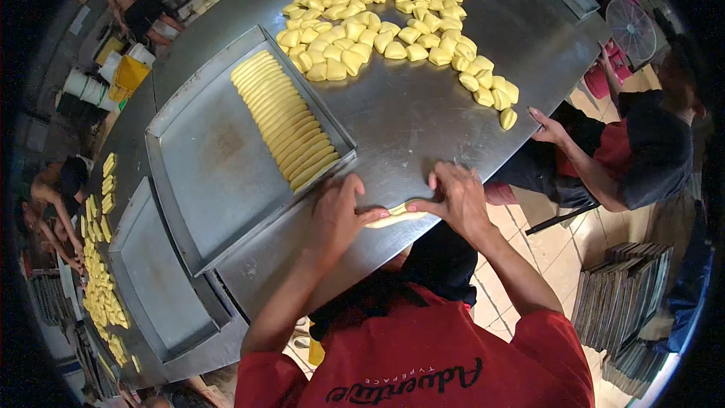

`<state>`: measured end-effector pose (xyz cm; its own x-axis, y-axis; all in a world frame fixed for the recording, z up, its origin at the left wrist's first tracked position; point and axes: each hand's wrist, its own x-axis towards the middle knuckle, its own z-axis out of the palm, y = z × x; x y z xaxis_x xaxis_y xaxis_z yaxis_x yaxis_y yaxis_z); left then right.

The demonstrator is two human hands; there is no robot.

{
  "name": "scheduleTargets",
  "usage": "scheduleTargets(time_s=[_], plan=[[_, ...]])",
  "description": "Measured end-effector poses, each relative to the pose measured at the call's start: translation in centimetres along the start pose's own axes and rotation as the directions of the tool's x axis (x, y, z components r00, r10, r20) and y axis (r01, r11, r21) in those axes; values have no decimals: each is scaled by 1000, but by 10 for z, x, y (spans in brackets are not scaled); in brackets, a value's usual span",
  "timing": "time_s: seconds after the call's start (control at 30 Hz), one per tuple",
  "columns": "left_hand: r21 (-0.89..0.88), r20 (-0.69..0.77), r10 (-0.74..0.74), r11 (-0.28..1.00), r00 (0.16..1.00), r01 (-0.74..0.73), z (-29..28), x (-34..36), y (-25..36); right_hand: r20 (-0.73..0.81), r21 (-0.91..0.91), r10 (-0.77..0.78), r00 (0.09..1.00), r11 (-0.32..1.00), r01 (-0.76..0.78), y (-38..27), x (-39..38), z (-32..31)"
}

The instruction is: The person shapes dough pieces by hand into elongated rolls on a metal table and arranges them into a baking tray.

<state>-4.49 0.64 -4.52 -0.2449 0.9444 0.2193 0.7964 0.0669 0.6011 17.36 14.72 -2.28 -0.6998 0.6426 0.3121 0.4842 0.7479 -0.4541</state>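
At the near edge of the metal table a short roll of yellow dough lies crosswise between my hands. My left hand grips its left end, the thumb pressed along it and the fingers curled. On the other end is my right hand, its thumb laid on the dough and its fingers bent over the tabletop. A paler edge runs along the roll's near side. Just left of my hands sits a large metal tray, with a row of slim dough rolls packed side by side along its right part.
Many cut dough pieces spread over the far part of the steel table. A second tray stands at the left, near more dough. A co-worker sits at the right edge. Stacked trays stand on the floor.
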Motion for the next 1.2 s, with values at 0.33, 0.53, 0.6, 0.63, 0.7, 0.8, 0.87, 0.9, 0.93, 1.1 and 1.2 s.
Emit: scheduleTargets(time_s=[0.33,0.53,0.6,0.63,0.7,0.8,0.87,0.9,0.93,1.1,1.2], plan=[[-440,51,-118,889,992,128,-3,-12,9,198,514,-115,973,858,-3,8,-12,-3],[-82,20,-52,995,998,54,4,-2,12,123,40,-58,991,998,54,-2,-1,4],[-60,2,-134,989,991,134,2,-3,9,159,52,-7,987,999,-1,0,7,-3],[-101,-7,-119,988,993,117,1,-2,8,191,53,44,981,997,-55,3,11,-7],[-148,-20,-105,984,994,100,3,-5,8,274,211,21,962,974,-82,17,3,3],[-279,46,-194,939,980,199,4,-13,7,288,480,-25,957,869,-122,15,-7,-3],[-427,53,-132,893,990,142,2,-12,15,267,476,-70,961,877,-69,10,-7,-4],[-434,52,-133,889,990,142,6,-10,13,243,479,-116,963,878,-15,5,-5,-2],[-349,69,-122,927,990,139,9,-4,10,246,456,-138,959,890,11,2,-1,3],[-91,168,-143,983,975,160,2,9,12,250,164,-154,956,980,115,-6,9,7],[9,64,-137,991,989,137,-3,8,12,230,-75,-37,972,996,56,-1,22,-1]])
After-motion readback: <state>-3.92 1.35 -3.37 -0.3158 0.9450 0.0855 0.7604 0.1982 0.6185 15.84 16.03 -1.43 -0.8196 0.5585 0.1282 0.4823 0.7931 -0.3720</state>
